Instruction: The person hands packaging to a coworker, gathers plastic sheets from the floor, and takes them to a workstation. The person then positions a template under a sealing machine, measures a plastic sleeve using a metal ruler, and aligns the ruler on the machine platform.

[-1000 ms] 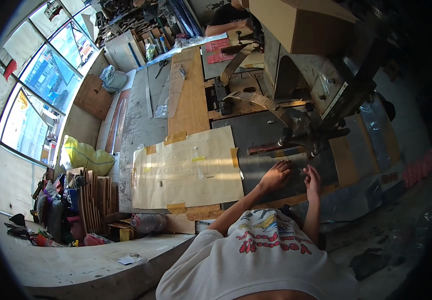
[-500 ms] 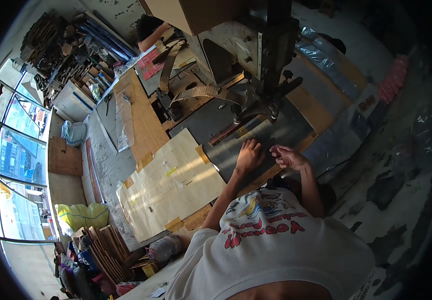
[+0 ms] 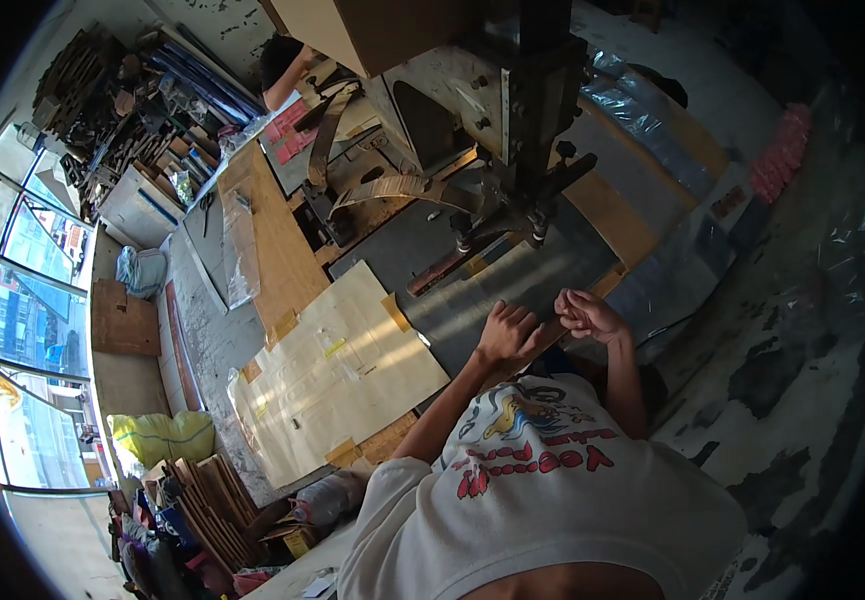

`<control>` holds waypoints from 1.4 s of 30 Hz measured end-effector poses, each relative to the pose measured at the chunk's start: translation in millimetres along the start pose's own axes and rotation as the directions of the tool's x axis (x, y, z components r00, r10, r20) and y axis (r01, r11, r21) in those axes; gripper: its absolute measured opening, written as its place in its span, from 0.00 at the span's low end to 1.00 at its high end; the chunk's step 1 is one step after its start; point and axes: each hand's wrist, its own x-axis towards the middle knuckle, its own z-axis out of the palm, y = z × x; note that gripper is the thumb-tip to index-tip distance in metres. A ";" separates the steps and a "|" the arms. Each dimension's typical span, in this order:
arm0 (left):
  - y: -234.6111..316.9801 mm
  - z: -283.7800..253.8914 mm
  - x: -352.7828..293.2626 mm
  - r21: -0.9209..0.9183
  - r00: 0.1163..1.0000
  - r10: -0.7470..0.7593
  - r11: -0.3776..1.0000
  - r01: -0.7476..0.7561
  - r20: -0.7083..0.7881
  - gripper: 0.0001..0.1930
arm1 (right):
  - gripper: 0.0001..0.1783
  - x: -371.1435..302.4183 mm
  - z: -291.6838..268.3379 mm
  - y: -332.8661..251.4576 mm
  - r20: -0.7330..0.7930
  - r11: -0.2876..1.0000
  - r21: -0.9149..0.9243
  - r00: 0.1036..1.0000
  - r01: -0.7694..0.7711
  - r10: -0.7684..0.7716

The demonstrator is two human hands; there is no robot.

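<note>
A: Which way does the dark panel (image 3: pixel 562 268) lie from the fingers?

B: Straight beyond them. Left hand (image 3: pixel 509 331) and right hand (image 3: pixel 590 316) both at its near edge. Touching it or just above: cannot tell.

A: Finger state?

B: Both sets curled in. Left knuckles up, right fingers bent toward the left hand. Nothing seen in either; cannot tell whether something small is pinched.

A: Long axis?

B: Panel runs left to right, right end slanting away from the body. Brown bar (image 3: pixel 437 272) over the panel's middle, roughly parallel to its near edge; resting or hanging, cannot tell. The bar's free end points to the panel's left side. Left hand is the nearer one.

A: Edges?

B: Cream sheet (image 3: pixel 322 390) at the panel's left end, similar slant, tan tape tab (image 3: pixel 395 312) along the shared border. Tan board (image 3: pixel 607 220) at the panel's right end.

A: Room?

B: Bare strip of panel between bar and left fingers; sideways room there, I judge. Tighter above: machine head (image 3: pixel 542 120) stands over the panel's far side, curved strap (image 3: pixel 412 187) arching left of it.
</note>
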 end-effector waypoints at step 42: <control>20.7 152.5 206.3 0.099 0.884 -0.466 0.881 0.462 0.025 0.09 | 0.22 44.8 -272.8 -205.6 0.551 0.827 0.174 0.749 -0.534 0.368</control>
